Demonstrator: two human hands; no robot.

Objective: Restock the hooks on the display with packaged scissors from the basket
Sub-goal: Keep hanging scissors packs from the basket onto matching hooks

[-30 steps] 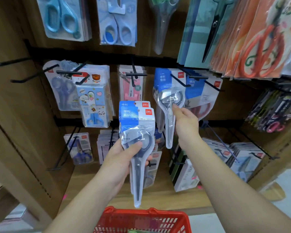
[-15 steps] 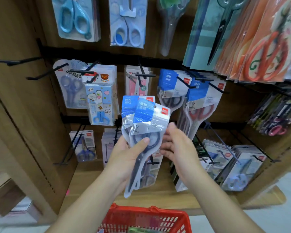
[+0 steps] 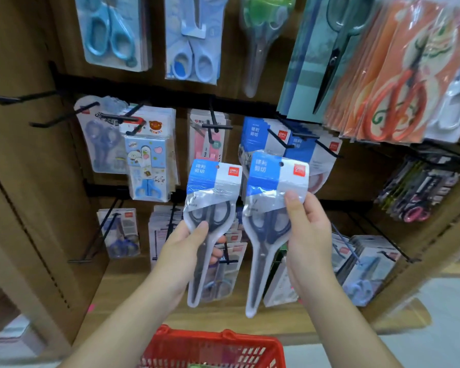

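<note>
**Change noted.** The right hand [image 3: 310, 235] is now pinching a clear plastic pack of dark-handled scissors with a blue-and-white card header, the right pack [image 3: 272, 187]. Its thumb is pressing on the front. Half a second ago this pack was lying against the matching left pack [image 3: 213, 197]; it is now being held clear of it. The left hand [image 3: 186, 251] is gripping the left pack round the handle end, thumb lying across the front. Both packs are hanging side by side, apart, in front of the display and above the red plastic basket [image 3: 213, 343].

**Judgement.** Separation is complete, and the right pack is standing ready for threading. Its punched hole [image 3: 281, 164] is appearing just below the black wire hook [image 3: 279, 138], which is already carrying identical packs.

**Limits of view.**
- The left pack's header edges are looking layered, so one pack or several cannot be told.
- The right hand's fingers are lying hidden behind its pack.
- The basket is being cut off by the bottom edge, and its contents are mostly not showing.
</note>
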